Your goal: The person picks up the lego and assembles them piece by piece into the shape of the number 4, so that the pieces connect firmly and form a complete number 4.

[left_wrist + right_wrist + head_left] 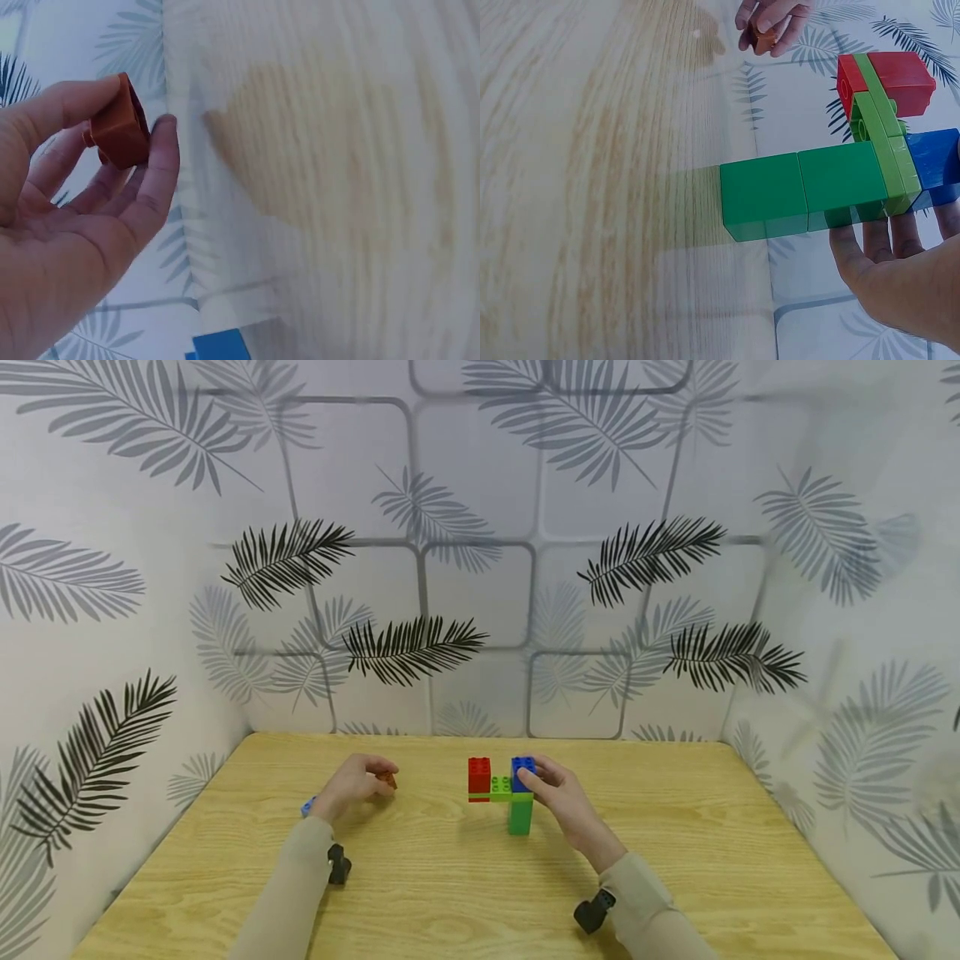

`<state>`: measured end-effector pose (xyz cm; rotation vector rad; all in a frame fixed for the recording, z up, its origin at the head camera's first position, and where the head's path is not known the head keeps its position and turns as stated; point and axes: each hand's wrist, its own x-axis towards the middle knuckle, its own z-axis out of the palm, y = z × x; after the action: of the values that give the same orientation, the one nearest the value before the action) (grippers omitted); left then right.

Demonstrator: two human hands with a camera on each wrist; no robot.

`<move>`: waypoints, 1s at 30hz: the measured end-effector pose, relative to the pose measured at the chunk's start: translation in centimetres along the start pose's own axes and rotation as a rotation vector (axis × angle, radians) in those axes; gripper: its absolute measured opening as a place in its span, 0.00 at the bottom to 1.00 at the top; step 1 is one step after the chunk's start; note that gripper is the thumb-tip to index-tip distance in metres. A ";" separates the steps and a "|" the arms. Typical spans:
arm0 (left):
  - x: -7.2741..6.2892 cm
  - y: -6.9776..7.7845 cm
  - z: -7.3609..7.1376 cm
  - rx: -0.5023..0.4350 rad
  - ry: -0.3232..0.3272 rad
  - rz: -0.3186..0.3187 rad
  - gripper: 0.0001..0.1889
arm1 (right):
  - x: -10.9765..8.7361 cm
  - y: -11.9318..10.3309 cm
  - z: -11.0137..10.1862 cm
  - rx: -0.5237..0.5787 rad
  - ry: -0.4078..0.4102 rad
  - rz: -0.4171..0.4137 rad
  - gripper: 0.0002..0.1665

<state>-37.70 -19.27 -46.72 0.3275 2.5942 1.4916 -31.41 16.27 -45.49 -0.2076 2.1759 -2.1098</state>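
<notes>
My left hand pinches a small brown toy brick between thumb and fingers, above the table's left half. In the left wrist view, the brick's hollow underside faces the table. My right hand grips an upright building of toy bricks, its thumb on the blue brick at the top. Below that runs a lime green layer that juts out to the left, with a red brick on its far end and red beneath it too. Two stacked green bricks form the column underneath.
A light blue brick lies on the wooden table, partly hidden behind my left wrist. Walls with a leaf pattern enclose the table at the back and sides.
</notes>
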 end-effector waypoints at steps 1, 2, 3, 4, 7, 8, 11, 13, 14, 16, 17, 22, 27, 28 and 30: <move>0.0 0.2 0.1 -0.006 0.000 0.016 0.22 | 0.0 0.0 0.0 0.000 0.001 0.000 0.30; 0.0 0.5 0.1 -0.010 0.004 0.031 0.22 | 0.0 0.0 0.0 0.000 0.001 0.001 0.30; 0.0 0.7 0.2 -0.010 0.004 0.046 0.22 | 0.1 0.0 0.0 0.000 0.004 0.001 0.30; 0.0 0.9 0.3 -0.016 0.003 0.057 0.22 | 0.1 0.1 0.0 0.001 0.005 0.001 0.30; 0.2 1.7 0.8 -0.055 0.016 0.063 0.22 | 0.1 0.1 0.0 0.003 0.005 0.001 0.30; 0.2 2.1 1.0 -0.060 0.019 0.072 0.22 | 0.1 0.1 0.0 0.003 0.005 0.000 0.30; 0.4 2.9 1.6 -0.095 0.029 0.100 0.22 | 0.1 0.1 -0.1 0.003 0.004 0.003 0.30; 0.4 3.3 1.9 -0.110 0.029 0.129 0.22 | 0.1 0.1 0.0 0.003 0.004 0.007 0.30; 0.4 3.6 2.1 -0.122 0.030 0.138 0.22 | 0.1 0.1 0.0 0.002 0.004 0.007 0.30; 0.5 4.0 2.4 -0.141 0.036 0.144 0.22 | 0.1 0.1 0.0 0.004 0.006 0.008 0.30; 0.4 4.3 2.5 -0.146 0.038 0.146 0.23 | 0.1 0.1 0.0 0.004 0.006 0.008 0.30; 0.2 5.5 3.0 -0.151 0.075 0.145 0.24 | 0.1 0.0 0.0 0.002 0.008 0.002 0.31; 0.0 6.5 3.7 -0.169 0.118 0.195 0.21 | 0.1 0.0 -0.1 0.008 0.002 0.004 0.30; -0.1 6.7 3.8 -0.173 0.129 0.210 0.20 | 0.1 0.1 -0.1 0.010 0.002 0.007 0.30; -0.2 7.1 4.2 -0.166 0.152 0.237 0.20 | 0.1 0.1 -0.1 0.010 0.003 0.008 0.30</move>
<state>-35.75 -12.35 -42.72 0.5370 2.5958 1.8652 -31.56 16.34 -45.54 -0.1946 2.1638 -2.1174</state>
